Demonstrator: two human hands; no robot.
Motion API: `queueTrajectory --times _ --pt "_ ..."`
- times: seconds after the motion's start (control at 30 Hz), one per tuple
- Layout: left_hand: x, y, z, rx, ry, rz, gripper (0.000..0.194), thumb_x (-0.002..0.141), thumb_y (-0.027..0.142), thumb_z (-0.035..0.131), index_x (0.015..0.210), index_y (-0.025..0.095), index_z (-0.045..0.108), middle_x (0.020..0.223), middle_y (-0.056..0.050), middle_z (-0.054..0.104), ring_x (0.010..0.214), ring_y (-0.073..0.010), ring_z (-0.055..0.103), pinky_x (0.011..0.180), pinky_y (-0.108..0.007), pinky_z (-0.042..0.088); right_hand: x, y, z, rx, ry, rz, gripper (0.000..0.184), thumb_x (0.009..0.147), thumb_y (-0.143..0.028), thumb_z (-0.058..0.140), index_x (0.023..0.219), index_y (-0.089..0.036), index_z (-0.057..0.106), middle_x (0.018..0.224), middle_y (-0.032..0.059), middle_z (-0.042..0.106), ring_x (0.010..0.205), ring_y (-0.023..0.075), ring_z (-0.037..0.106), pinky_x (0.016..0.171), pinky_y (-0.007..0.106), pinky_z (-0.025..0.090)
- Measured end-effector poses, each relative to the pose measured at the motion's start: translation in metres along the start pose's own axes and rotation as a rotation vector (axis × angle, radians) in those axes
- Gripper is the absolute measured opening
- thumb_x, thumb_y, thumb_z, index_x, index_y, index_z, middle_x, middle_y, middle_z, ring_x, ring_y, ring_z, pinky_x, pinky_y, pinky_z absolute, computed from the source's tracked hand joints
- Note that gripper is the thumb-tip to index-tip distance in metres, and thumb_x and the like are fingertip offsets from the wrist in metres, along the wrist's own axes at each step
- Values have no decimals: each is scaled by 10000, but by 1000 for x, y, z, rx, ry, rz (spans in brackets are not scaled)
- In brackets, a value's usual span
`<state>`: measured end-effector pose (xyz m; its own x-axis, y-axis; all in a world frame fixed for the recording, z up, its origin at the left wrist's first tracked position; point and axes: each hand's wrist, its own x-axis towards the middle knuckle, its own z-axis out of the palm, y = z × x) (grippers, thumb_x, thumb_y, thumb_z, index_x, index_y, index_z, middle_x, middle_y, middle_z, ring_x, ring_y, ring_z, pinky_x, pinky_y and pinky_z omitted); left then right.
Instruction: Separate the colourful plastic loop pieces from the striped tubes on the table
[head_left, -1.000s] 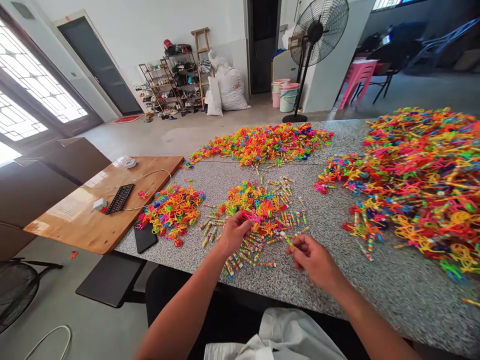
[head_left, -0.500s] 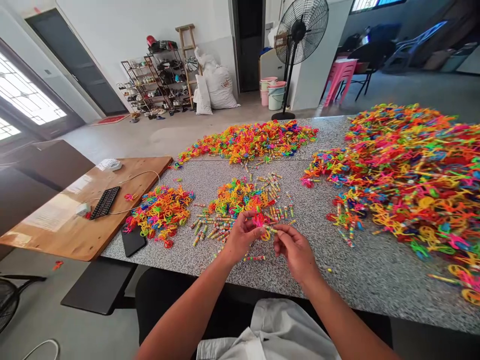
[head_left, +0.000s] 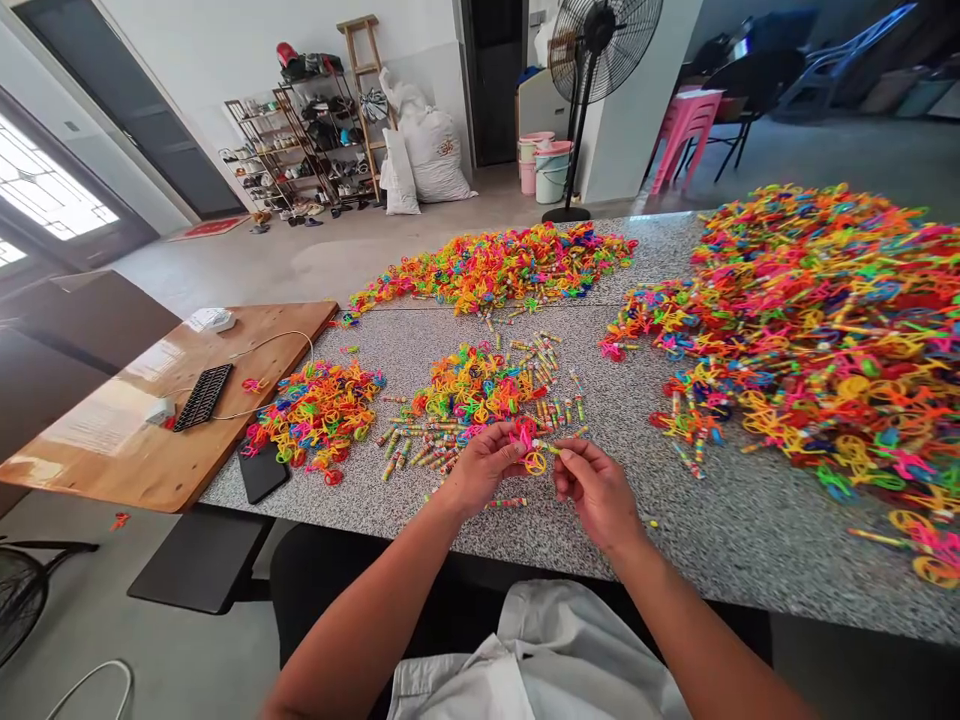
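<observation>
My left hand [head_left: 480, 468] pinches a small pink plastic toy piece [head_left: 523, 434] with red and yellow wheel-like rings. My right hand [head_left: 598, 488] is closed on the end of a short yellow-green tube [head_left: 553, 450], its other end pointing at the pink piece. Whether the two parts touch is too small to tell. Both hands are just above the speckled tabletop [head_left: 697, 560]. Beyond them lies a small heap of coloured plastic pieces [head_left: 476, 385], ringed by loose patterned tubes [head_left: 427, 447]. One more tube [head_left: 506, 503] lies below my left hand.
Heaps of similar pieces lie at the left [head_left: 319, 410], the back [head_left: 495, 265] and the right [head_left: 840, 330]. A black phone-like slab [head_left: 262, 475] sits by a wooden board [head_left: 135, 440]. A tiny yellow bit [head_left: 653, 523] is right of my right hand. A standing fan [head_left: 600, 35] is behind.
My right hand has come left with the tube, up to the pink piece in my left hand. Both hands now work close together. The view has turned slightly right.
</observation>
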<state>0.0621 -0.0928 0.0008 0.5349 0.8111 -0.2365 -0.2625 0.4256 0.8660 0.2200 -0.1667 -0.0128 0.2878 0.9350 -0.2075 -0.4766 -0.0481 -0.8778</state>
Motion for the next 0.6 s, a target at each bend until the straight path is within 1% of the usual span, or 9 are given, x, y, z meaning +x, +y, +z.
queueTrajectory --times 0.1,0.3,0.5,0.6 --pt "0 0 1 36 1 -10 452 695 378 884 1033 168 668 894 -18 665 789 -116 628 760 -264 558 1 0 -5 -64 -16 -28 260 780 -407 763 915 -214 654 669 -39 600 489 104 490 442 240 404" --pt "-2 2 0 92 -18 -42 435 695 387 875 1017 189 661 890 -4 645 782 -109 619 750 -254 546 1 1 -11 -143 -60 -27 239 792 -408 746 904 -217 654 623 -41 587 477 112 474 439 242 391" --pt "-5 10 0 78 -44 -141 456 634 343 904 957 177 629 843 11 610 725 -98 592 705 -255 544 0 -4 -18 -163 -183 -41 238 828 -427 733 950 -231 673 711 -16 643 558 139 562 519 279 474" --pt "-5 11 2 140 -47 -143 406 662 322 867 949 176 619 827 12 602 703 -96 573 688 -252 527 1 -11 -26 -282 -249 -105 226 886 -433 686 988 -232 676 710 -10 659 592 154 599 580 304 503"
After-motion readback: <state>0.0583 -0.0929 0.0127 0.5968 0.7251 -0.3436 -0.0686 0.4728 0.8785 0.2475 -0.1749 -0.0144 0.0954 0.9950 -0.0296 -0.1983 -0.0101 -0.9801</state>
